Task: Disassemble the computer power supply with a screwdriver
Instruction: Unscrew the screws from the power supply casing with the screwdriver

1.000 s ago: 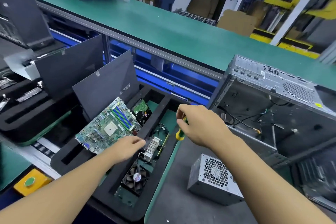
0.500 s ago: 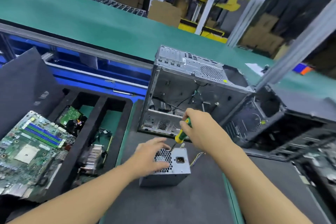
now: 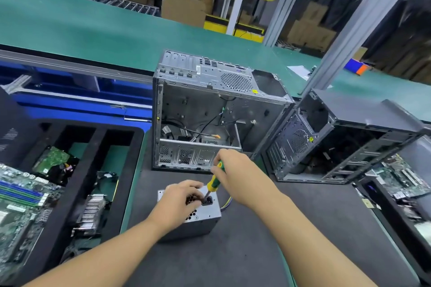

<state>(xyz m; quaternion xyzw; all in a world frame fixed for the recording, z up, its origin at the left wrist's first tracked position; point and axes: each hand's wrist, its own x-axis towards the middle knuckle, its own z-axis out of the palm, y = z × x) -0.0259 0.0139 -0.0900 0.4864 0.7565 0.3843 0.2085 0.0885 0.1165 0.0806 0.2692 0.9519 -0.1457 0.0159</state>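
Grey power supply [image 3: 205,216] casing unopened, disassembly apparently barely begun: left hand [image 3: 179,200] holds it, right hand [image 3: 235,175] grips screwdriver [image 3: 215,178] at its top.

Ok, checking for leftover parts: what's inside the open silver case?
Loose black cables and a perforated metal bay show; the right hand covers the bay's right end.

left hand [image 3: 177,203] curled palm-down, right hand [image 3: 236,176] clenched just above
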